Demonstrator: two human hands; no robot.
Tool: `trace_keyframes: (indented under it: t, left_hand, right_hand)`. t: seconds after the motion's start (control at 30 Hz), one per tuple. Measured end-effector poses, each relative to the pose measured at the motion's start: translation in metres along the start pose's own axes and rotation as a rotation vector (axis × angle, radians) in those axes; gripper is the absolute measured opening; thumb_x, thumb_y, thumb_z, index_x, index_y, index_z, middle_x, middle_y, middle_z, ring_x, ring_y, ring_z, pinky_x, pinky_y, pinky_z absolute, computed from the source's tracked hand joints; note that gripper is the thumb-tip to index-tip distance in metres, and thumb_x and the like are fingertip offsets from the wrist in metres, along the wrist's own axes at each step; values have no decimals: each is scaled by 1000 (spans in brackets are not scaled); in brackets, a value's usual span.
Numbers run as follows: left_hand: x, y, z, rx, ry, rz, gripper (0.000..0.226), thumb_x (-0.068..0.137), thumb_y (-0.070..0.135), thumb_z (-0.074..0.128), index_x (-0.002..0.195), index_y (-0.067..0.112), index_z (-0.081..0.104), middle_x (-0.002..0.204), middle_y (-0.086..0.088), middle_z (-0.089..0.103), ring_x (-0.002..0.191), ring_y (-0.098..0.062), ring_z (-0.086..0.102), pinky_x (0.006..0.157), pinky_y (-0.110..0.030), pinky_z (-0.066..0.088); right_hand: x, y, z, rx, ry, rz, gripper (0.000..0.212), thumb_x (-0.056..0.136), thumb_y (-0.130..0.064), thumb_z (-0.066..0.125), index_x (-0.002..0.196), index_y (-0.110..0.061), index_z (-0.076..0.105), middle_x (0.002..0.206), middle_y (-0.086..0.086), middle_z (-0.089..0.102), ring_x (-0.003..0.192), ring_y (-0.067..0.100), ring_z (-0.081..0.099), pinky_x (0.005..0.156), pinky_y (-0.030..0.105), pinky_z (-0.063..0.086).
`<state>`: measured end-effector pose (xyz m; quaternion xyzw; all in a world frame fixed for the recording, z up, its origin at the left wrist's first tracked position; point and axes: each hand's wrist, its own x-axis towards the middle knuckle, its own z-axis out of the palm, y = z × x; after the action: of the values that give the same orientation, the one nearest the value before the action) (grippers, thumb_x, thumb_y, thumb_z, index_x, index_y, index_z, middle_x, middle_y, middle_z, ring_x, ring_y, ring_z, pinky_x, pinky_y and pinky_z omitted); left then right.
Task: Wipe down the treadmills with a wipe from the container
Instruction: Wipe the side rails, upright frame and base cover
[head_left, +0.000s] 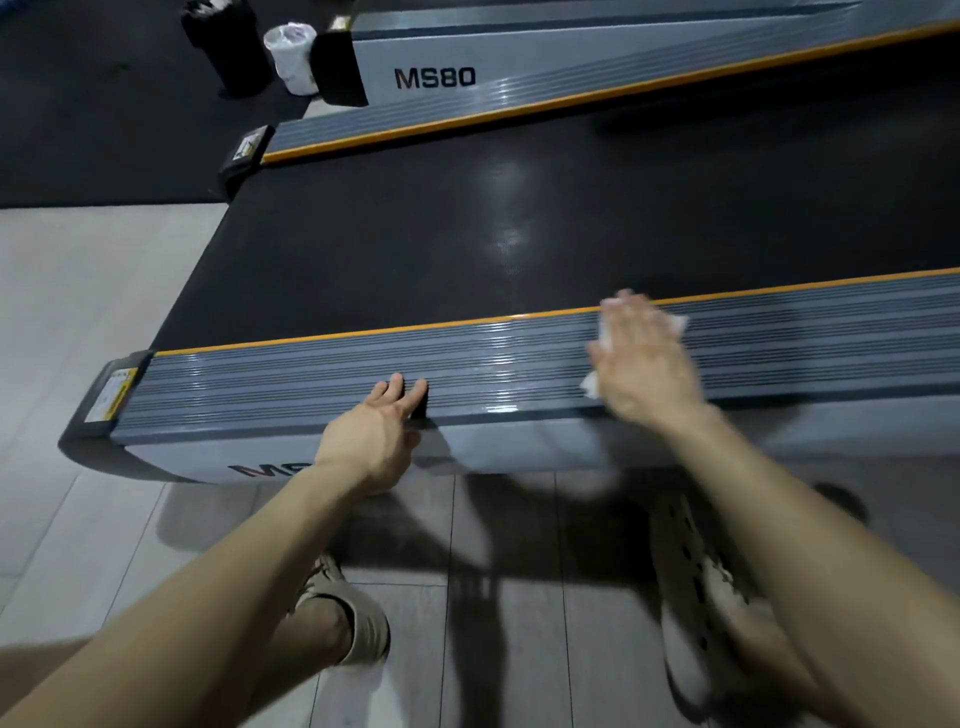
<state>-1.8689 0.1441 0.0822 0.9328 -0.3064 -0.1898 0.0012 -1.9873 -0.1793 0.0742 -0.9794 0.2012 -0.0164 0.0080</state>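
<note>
A treadmill lies across the view with a black belt (519, 218) and a grey ribbed side rail (291, 379) edged in orange on the near side. My right hand (644, 358), blurred, presses flat with straight fingers on a white wipe (678, 323) on that rail. The wipe's corners show beside the hand. My left hand (379, 426) rests on the rail's near edge, fingers extended onto the ribs. A white wipe container (291, 57) stands on the floor at the top left.
A second treadmill (519, 62) marked MS80 lies behind the first. A black cylindrical object (228, 41) stands next to the container on a dark mat. Grey floor tiles lie in front, where my two shoes (353, 618) stand.
</note>
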Motion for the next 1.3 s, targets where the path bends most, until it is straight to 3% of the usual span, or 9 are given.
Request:
trace_keyframes:
  t: [0.2, 0.43, 0.6, 0.73, 0.83, 0.97, 1.1, 1.2, 1.3]
  left_hand:
    - [-1, 0, 3, 36, 5, 4, 76, 112, 33, 49, 172, 37, 3, 181, 4, 0, 167, -19, 4, 119, -52, 44]
    - [1, -7, -13, 55, -59, 35, 82, 109, 35, 59, 172, 40, 6, 180, 3, 3, 165, -21, 15, 120, -48, 43]
    - [-5, -1, -9, 102, -21, 20, 94, 103, 48, 67, 172, 42, 3, 181, 5, 3, 166, -20, 13, 115, -49, 50]
    - [-11, 5, 0, 104, 23, 2, 107, 96, 66, 68, 171, 40, -2, 181, 5, -1, 167, -16, 6, 115, -48, 49]
    - [-14, 12, 4, 131, 48, -16, 106, 97, 72, 61, 172, 36, -6, 181, 3, -3, 167, -17, 4, 118, -46, 46]
    - [-14, 17, 7, 111, 37, -32, 102, 100, 69, 54, 172, 31, -8, 181, -2, -6, 167, -21, -1, 127, -44, 31]
    - [-12, 14, 12, 29, 15, -22, 99, 101, 61, 53, 173, 23, -5, 180, -9, -8, 167, -26, -5, 135, -40, 10]
    - [-12, 14, 9, -19, 57, -45, 87, 101, 54, 54, 173, 27, 13, 180, -7, 11, 166, -28, 13, 132, -44, 22]
    - [-4, 24, 13, -38, 301, -89, 52, 102, 55, 49, 144, 25, 53, 147, -11, 55, 135, -36, 51, 112, -50, 41]
  right_hand:
    - [-17, -1, -12, 50, 0, 355, 84, 104, -52, 7, 165, 3, 20, 175, 23, 14, 164, 35, 9, 132, 51, 8]
    - [-31, -202, 14, 59, -41, -188, 69, 112, -44, 15, 169, -5, 10, 177, 16, 5, 165, 31, 0, 132, 50, 4]
    - [-53, -63, 11, -48, 103, -186, 56, 103, -31, 50, 148, 1, 56, 165, 25, 39, 157, 41, 30, 124, 60, 27]
    - [-82, 69, -13, 2, 141, 274, 77, 113, -56, 11, 164, -2, 30, 172, 20, 28, 161, 33, 23, 131, 53, 18]
    - [-78, 45, -16, 40, 133, 428, 77, 113, -53, 8, 162, 2, 31, 170, 23, 31, 159, 37, 25, 130, 56, 18]
    - [-50, -92, 12, 35, 182, 18, 52, 102, -26, 55, 142, 7, 57, 151, 28, 53, 143, 45, 48, 120, 60, 36]
    - [-37, -196, 11, 88, 0, -207, 64, 113, -40, 22, 168, -7, 21, 177, 12, 16, 165, 27, 8, 133, 47, 5]
    - [-31, -150, 8, 95, -39, -265, 60, 113, -37, 23, 169, -16, 24, 177, 7, 19, 164, 24, 11, 132, 47, 9]
    - [-28, -33, 0, 61, 37, -94, 58, 109, -37, 26, 164, -20, 37, 171, 11, 33, 159, 30, 27, 128, 53, 22]
